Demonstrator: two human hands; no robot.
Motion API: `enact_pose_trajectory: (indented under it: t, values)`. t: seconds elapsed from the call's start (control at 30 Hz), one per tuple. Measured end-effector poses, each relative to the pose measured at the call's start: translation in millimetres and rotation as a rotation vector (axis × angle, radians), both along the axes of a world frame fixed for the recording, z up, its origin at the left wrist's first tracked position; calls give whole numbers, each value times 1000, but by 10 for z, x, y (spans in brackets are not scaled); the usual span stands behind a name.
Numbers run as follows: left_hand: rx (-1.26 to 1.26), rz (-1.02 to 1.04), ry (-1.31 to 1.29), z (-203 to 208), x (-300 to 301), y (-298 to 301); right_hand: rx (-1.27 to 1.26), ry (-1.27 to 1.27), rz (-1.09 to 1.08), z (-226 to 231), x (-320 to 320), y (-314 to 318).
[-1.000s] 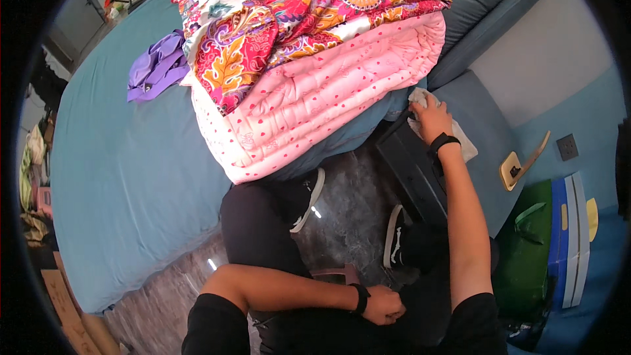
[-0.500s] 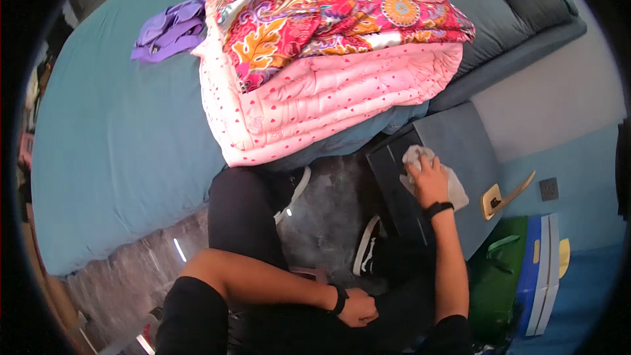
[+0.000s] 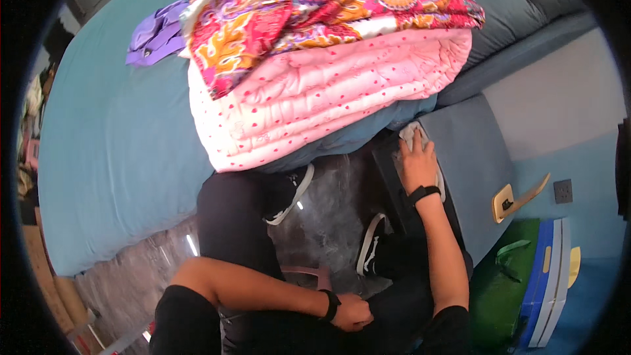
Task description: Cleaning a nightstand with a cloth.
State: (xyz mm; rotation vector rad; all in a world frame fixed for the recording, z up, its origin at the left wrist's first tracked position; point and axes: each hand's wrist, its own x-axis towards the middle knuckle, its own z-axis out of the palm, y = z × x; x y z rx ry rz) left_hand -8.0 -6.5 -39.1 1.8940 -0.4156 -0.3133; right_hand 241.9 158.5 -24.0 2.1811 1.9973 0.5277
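Note:
My right hand (image 3: 418, 167) presses a crumpled white cloth (image 3: 412, 133) against the inner edge of a low grey bedside cabinet (image 3: 473, 148). Its fingers point away from me over the cloth, and part of the cloth shows beside the palm. The cabinet has a grey top and a dark front side. My left hand (image 3: 353, 313) rests on my dark trouser leg, fingers curled in and nothing seen in them. A dark band circles each wrist.
A bed (image 3: 112, 177) with a teal sheet fills the left, bearing a pink quilt (image 3: 328, 102), a patterned cover (image 3: 309, 16) and purple clothing (image 3: 158, 36). A gold-coloured stand (image 3: 503, 204) sits on the cabinet. Green bag (image 3: 503, 283) and blue box (image 3: 536, 283) stand at right.
My right hand has slid the cloth left and slightly away, from the cabinet's top to its inner edge. The left hand stays on my leg. The view has shifted a little.

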Motion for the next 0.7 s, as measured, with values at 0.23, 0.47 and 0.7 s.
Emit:
enact_pose_trajectory:
  t: [0.23,0.47,0.7]
  values:
    - [-20,-27,26,102,92,121,-65,-164,-91,-483,14,179]
    - [-80,-20,38,50,141,84,-434,150,-42,-853,289,-105]
    - [-131,9,10,-45,85,-1,-134,141,52,-95,-61,-248]
